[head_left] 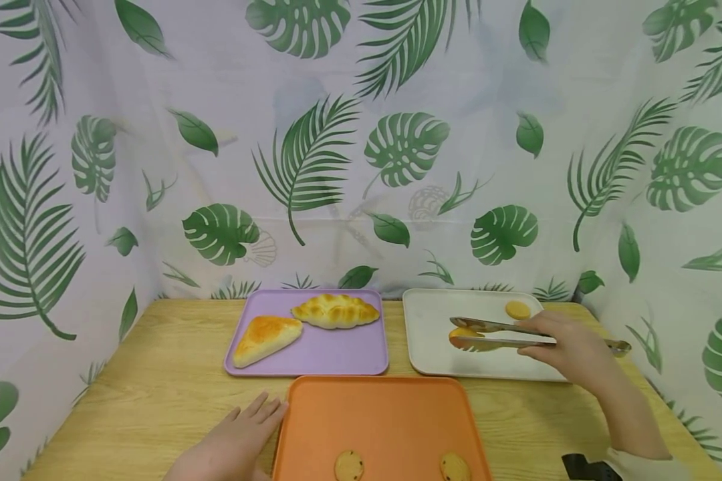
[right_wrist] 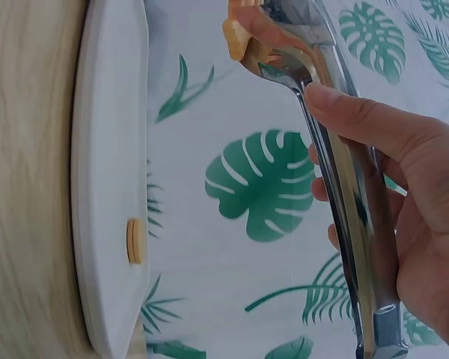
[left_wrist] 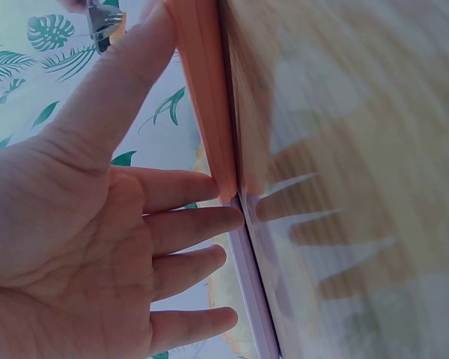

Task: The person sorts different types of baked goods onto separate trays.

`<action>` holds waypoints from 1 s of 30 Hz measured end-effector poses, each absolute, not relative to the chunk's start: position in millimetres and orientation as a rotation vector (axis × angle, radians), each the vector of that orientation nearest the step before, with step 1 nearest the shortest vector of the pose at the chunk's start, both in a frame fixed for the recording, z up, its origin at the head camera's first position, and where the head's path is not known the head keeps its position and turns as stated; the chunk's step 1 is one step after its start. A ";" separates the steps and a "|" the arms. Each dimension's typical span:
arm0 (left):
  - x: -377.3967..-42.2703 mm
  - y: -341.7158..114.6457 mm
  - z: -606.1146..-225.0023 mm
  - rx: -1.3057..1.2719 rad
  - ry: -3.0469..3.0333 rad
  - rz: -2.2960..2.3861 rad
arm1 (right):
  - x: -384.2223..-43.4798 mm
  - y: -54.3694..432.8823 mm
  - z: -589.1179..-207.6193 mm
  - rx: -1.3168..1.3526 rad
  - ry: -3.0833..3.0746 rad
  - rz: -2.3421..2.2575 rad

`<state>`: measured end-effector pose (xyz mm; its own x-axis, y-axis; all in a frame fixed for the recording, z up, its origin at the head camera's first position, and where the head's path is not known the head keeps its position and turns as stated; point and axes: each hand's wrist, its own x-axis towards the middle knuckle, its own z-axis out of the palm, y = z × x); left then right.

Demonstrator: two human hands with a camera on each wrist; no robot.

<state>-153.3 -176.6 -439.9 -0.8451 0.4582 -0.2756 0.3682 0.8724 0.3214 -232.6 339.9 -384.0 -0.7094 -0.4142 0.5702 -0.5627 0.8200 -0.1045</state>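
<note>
My right hand (head_left: 568, 347) grips a pair of metal tongs (head_left: 508, 343) above the white tray (head_left: 427, 334). Between the tong tips is a small orange-yellow baked piece (right_wrist: 238, 39), partly hidden by the metal; its exact kind is unclear. A round yellow biscuit (head_left: 517, 310) lies on the white tray towards its back right. My left hand (head_left: 231, 437) is at the left edge of the orange tray (head_left: 379, 414), fingers straight, with the thumb and fingertips at the rim in the left wrist view. Two round cookies, one left (head_left: 349, 465) and one right (head_left: 454, 467), lie on the orange tray.
A purple tray (head_left: 337, 354) stands behind the orange one, carrying a triangular bread (head_left: 267, 341) and a ridged oval bread (head_left: 335, 311). All three trays rest on a wooden table (head_left: 174, 361). A leaf-patterned cloth (head_left: 337, 167) hangs behind and at both sides.
</note>
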 end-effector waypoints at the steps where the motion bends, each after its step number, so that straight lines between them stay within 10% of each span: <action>1: -153.4 -176.7 -440.6 0.614 2.698 0.367 | -232.7 343.3 -383.6 0.699 -2.465 0.359; 30: -153.2 -176.6 -440.8 0.647 2.709 0.359 | -245.7 438.8 -416.8 0.114 -2.881 0.311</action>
<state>-153.2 -176.6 -440.8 -0.8416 0.4744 -0.2582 0.3906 0.8648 0.3156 -245.7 438.8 -416.8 -0.9679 -0.0512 0.2462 -0.1026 0.9743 -0.2006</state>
